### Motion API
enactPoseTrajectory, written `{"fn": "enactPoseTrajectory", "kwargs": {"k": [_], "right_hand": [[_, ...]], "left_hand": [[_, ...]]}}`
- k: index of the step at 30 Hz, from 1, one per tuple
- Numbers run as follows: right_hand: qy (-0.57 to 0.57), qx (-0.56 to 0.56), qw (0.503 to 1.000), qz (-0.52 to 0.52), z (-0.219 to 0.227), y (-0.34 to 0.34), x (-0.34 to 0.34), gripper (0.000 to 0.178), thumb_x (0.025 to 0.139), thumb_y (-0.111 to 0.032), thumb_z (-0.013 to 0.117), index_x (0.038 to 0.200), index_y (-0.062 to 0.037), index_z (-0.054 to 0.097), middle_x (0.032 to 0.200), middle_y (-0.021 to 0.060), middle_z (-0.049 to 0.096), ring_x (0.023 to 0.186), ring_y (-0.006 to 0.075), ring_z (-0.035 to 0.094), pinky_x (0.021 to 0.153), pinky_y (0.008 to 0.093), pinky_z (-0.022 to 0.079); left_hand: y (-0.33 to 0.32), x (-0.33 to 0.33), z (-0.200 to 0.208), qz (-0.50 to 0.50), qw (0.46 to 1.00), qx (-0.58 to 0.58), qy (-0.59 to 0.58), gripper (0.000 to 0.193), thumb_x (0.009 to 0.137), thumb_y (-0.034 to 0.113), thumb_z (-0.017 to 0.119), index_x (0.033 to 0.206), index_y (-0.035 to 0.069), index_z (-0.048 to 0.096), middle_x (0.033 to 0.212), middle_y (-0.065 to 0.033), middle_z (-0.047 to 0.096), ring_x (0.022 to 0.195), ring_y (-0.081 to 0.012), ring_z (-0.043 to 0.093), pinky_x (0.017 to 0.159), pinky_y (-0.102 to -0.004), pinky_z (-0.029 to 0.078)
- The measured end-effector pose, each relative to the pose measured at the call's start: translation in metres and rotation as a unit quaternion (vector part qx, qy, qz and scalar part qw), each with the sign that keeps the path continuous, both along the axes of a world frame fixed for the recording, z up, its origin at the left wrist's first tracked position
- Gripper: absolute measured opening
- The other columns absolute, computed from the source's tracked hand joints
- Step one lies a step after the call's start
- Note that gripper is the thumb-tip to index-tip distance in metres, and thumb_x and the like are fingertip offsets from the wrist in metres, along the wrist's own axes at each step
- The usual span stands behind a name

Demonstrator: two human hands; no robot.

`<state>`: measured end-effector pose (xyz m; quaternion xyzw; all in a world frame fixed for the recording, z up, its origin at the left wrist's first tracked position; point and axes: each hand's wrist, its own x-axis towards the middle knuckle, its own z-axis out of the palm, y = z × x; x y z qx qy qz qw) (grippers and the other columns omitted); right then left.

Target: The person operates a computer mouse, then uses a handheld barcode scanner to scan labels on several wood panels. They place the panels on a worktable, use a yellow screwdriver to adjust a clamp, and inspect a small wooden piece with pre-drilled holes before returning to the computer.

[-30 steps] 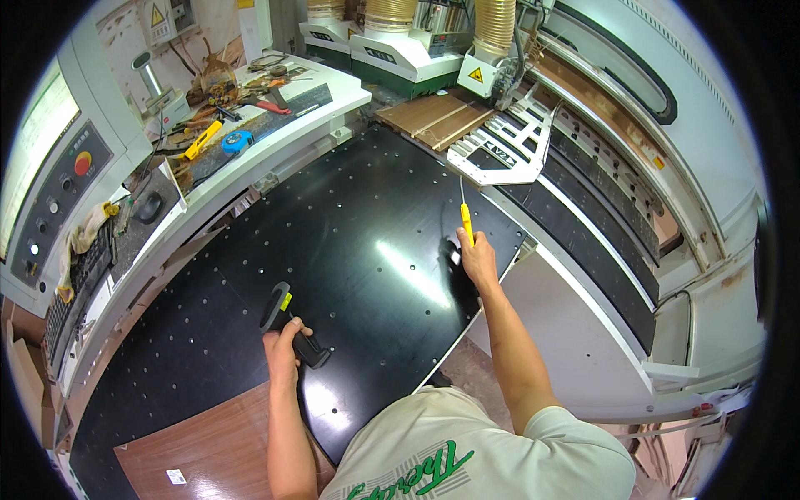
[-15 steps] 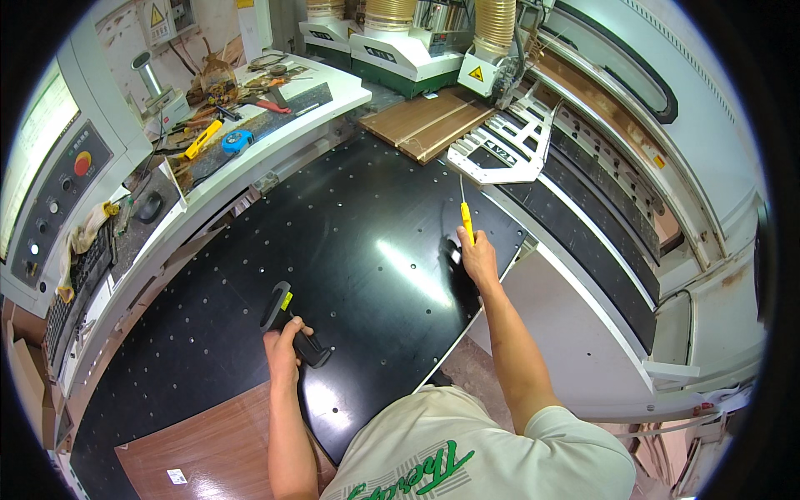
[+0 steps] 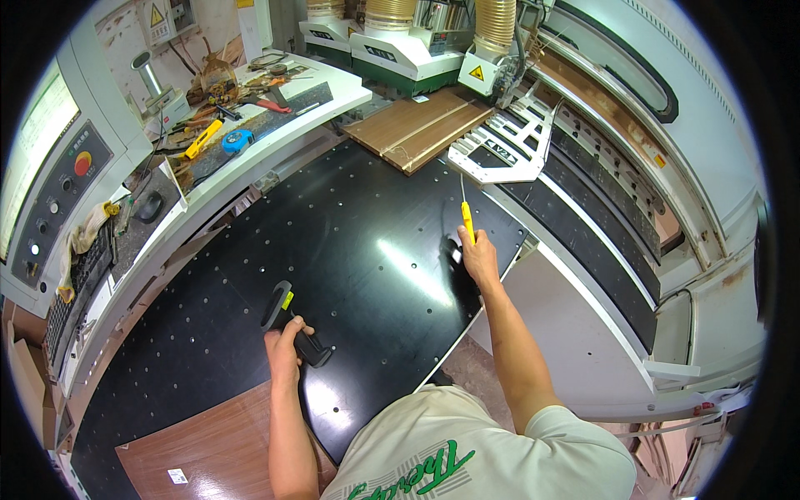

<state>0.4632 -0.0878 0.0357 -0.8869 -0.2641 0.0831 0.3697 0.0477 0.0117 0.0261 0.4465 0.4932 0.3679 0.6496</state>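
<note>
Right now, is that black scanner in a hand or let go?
In a hand: the left hand grips the scanner by its handle. Whether its lower end touches the black table, I can't tell.

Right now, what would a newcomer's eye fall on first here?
Probably the bright yellow-handled tool in the right hand, its thin shaft pointing away from the person. Next, perhaps, the black handheld scanner gripped by the left hand, in front of the black table. Then the red button at upper left.
</note>
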Motion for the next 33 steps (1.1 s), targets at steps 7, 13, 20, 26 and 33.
{"fn": "enactPoseTrajectory", "kwargs": {"k": [7,13,20,26,33], "right_hand": [[-0.004,-0.001,1.0,0.003,0.0,0.0,0.001,0.066,0.101,-0.061,0.054,0.105,0.0041,0.063,0.093,0.0288,0.07,0.093,0.0435,0.069,0.082,0.0492,0.051],[-0.007,-0.005,1.0,0.004,-0.005,0.0,0.004,0.065,0.102,-0.059,0.052,0.104,0.0047,0.063,0.093,0.0294,0.07,0.092,0.0445,0.069,0.082,0.0511,0.05],[0.02,0.038,0.999,0.005,0.002,0.003,0.033,0.064,0.107,-0.057,0.042,0.1,0.0029,0.062,0.086,0.0279,0.069,0.085,0.0466,0.067,0.076,0.0539,0.049],[0.068,0.15,0.986,-0.018,0.012,-0.024,0.075,0.064,0.107,-0.061,0.04,0.091,-0.0031,0.06,0.069,0.0077,0.059,0.048,0.0187,0.054,0.045,0.0358,0.046],[0.025,0.236,0.956,-0.174,-0.057,-0.096,0.087,0.051,0.108,-0.05,0.045,0.11,-0.0012,0.062,0.071,0.0067,0.062,0.067,0.0188,0.063,0.062,0.0378,0.05]], "left_hand": [[0.001,-0.001,-0.001,-0.001,1.0,0.004,0.004,0.03,0.09,0.034,0.07,0.092,0.005,0.068,0.077,-0.0101,0.073,0.046,-0.0083,0.054,0.036,-0.021,0.031],[0.0,0.0,-0.001,0.0,1.0,0.003,0.017,0.029,0.09,0.035,0.07,0.092,0.005,0.068,0.078,-0.0095,0.073,0.045,-0.008,0.053,0.037,-0.0214,0.031],[0.0,-0.002,-0.002,-0.005,1.0,-0.006,0.007,0.027,0.088,0.029,0.071,0.096,0.004,0.067,0.077,-0.0083,0.072,0.048,-0.0087,0.055,0.039,-0.0226,0.033],[-0.001,-0.002,-0.003,-0.007,1.0,0.003,0.023,0.029,0.089,0.031,0.072,0.097,0.004,0.067,0.076,-0.0081,0.072,0.048,-0.0084,0.055,0.038,-0.0231,0.032],[-0.035,0.02,0.014,-0.038,0.994,0.09,0.041,0.033,0.088,0.031,0.075,0.098,0.0,0.073,0.078,-0.0096,0.072,0.067,-0.0143,0.067,0.06,-0.0295,0.051]]}}
